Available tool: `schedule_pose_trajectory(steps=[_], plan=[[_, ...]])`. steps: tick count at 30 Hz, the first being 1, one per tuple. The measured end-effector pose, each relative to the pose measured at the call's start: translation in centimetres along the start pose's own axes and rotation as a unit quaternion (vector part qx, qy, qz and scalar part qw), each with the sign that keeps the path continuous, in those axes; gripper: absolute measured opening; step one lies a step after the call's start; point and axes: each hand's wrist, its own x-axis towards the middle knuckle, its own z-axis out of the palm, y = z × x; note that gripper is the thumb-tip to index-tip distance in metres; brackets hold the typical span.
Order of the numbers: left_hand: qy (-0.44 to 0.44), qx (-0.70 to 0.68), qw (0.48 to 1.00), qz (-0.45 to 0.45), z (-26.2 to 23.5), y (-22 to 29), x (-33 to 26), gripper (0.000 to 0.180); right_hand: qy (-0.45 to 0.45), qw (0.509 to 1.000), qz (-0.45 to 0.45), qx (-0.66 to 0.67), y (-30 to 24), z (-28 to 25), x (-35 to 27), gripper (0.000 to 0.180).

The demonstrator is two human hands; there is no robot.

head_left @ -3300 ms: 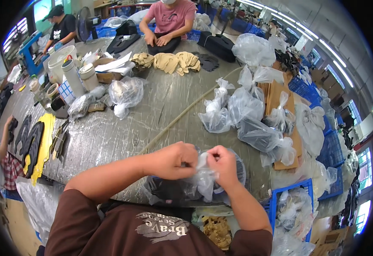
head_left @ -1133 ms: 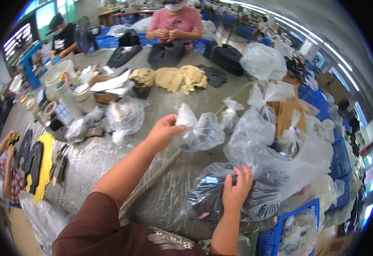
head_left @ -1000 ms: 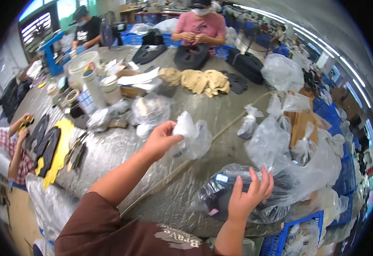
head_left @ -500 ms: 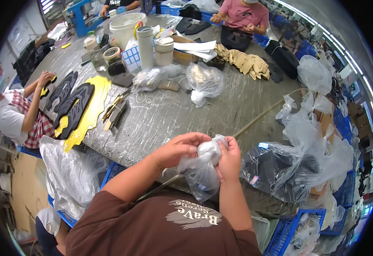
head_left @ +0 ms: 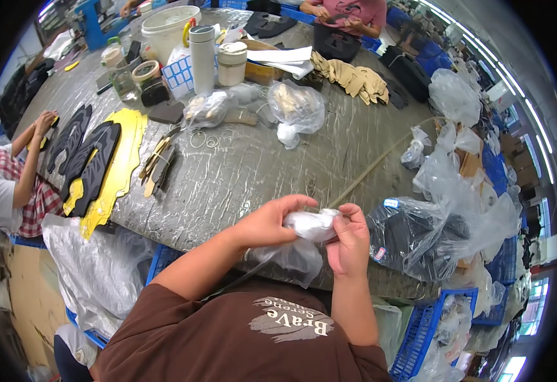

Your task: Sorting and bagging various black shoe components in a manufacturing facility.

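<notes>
A clear plastic bag (head_left: 310, 225), bunched into a whitish wad at its top, is held between my hands just over the table's near edge. My left hand (head_left: 267, 220) curls around the left side of the wad, index finger raised along its top. On the other side, my right hand (head_left: 349, 240) pinches the wad's right end between thumb and fingers. The loose lower part of the bag droops below toward my shirt; its contents cannot be made out. Right of my right hand lies a larger clear bag (head_left: 412, 242) with dark flat pieces inside.
Yellow sheets (head_left: 116, 172) and black cut pieces (head_left: 93, 165) lie at the left by a co-worker (head_left: 20, 175). Farther back stand a white bucket (head_left: 169, 33), a flask (head_left: 202, 60) and tan pieces (head_left: 355, 81). Blue crates (head_left: 418, 337) flank the table's near side.
The bag's bunched top has turned from upright to lying sideways between my hands. My right fingers have shifted onto its end. The whole view has swung slightly to the right.
</notes>
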Motion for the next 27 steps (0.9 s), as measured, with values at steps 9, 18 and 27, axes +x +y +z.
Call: schedule_pose_trajectory(steps=[9,18,27], plan=[[0.256,-0.023,0.951,0.172,0.8,-0.7,-0.8,0.019,0.181,0.974,-0.080,0.109,-1.2,-3.5,0.7,0.018],[0.225,-0.080,0.963,0.122,1.0,5.3,1.5,0.026,-0.141,0.875,-0.038,-0.461,3.6,-2.3,-0.3,0.065],[0.476,0.259,0.828,0.143,-7.0,0.3,-2.0,0.043,0.057,0.980,0.151,-0.113,1.6,-6.2,0.2,0.031]])
